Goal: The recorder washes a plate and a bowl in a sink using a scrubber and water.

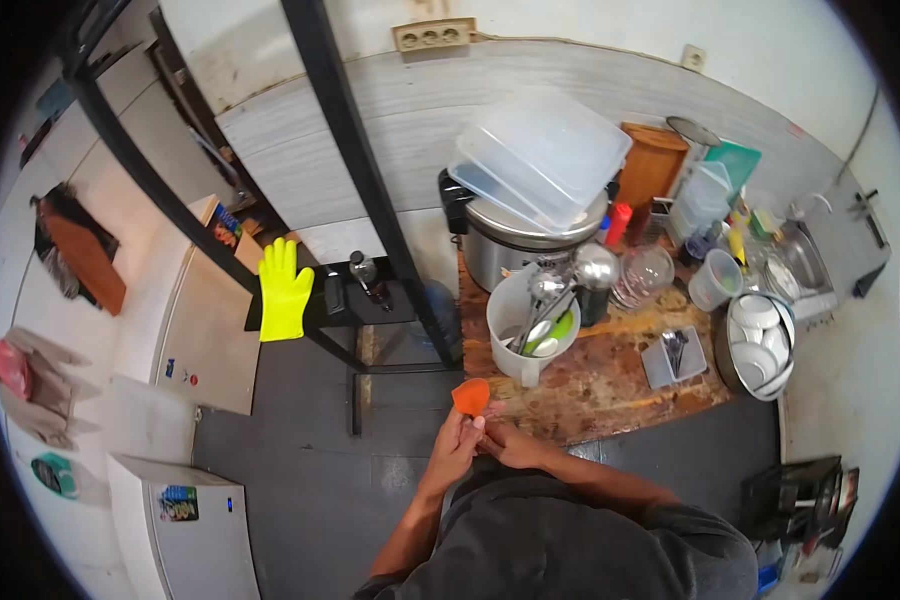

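Note:
My left hand (456, 444) grips a small orange utensil head (471, 396), perhaps of silicone, with the thumb on its lower end. Close against it, my right hand (516, 445) has its fingers bent near the left palm; what they hold is hidden. Both hands are in front of my body, by the near left edge of a worn wooden table (607, 409). Just beyond them stands a white plastic pitcher (502, 330) with metal ladles (596, 266) and a green-and-white spoon or scoop inside. A clear tub (697, 367) of cutlery sits to the right.
A large steel pot (487, 251) bears translucent plastic containers (547, 154). At the right are a basin of white bowls (754, 364) and a sink (806, 259). A black metal frame (345, 112) rises at the left, with a yellow rubber glove (283, 296) on it.

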Available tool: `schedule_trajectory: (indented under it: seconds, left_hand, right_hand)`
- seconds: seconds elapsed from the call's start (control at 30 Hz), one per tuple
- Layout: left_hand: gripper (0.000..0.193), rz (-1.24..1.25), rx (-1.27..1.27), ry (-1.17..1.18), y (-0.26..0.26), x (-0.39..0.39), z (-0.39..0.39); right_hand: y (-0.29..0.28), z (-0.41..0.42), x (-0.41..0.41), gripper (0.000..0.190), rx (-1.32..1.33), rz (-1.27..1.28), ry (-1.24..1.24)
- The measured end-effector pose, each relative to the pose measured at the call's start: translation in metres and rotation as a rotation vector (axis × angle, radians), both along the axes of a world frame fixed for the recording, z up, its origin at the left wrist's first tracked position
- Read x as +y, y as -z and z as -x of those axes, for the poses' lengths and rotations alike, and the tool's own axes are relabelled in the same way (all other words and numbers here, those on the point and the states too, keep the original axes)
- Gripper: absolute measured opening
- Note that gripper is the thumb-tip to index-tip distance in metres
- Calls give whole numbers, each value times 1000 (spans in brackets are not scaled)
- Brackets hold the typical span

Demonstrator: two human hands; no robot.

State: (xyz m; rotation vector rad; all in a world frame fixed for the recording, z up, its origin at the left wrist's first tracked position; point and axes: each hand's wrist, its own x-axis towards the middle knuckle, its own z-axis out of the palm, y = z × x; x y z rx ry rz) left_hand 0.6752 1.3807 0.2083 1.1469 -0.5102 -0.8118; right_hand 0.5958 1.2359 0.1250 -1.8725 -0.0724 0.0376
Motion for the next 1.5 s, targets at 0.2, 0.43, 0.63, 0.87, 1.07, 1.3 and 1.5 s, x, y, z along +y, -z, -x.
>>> schedule_trajectory:
  seconds: [0.2, 0.43, 0.63, 0.87, 1.07, 1.3, 1.5]
  left_hand:
    - [43, 93, -136, 102, 12, -25, -9]
    - [39, 68, -38, 146, 4, -60, 9]
    - [40, 146, -142, 94, 7, -96, 39]
    - [39, 53, -40, 90, 1, -124, 66]
    - [29, -137, -471, -46, -2, -151, 77]
    - [22, -147, -371, -188, -4, -162, 88]
    - [16, -157, -549, -231, -26, -167, 65]
  right_hand:
    - [-10, 9, -3, 41, 70, -124, 118]
    - [-8, 32, -41, 38, 64, -56, 134]
    - [0, 56, -73, 36, 10, -101, 169]
    - [13, 78, -116, 37, -56, -35, 103]
    - [5, 97, -152, 38, 77, -39, 56]
    - [0, 98, -164, 40, 170, -292, 52]
    - [-18, 97, -168, 35, 234, -239, 82]
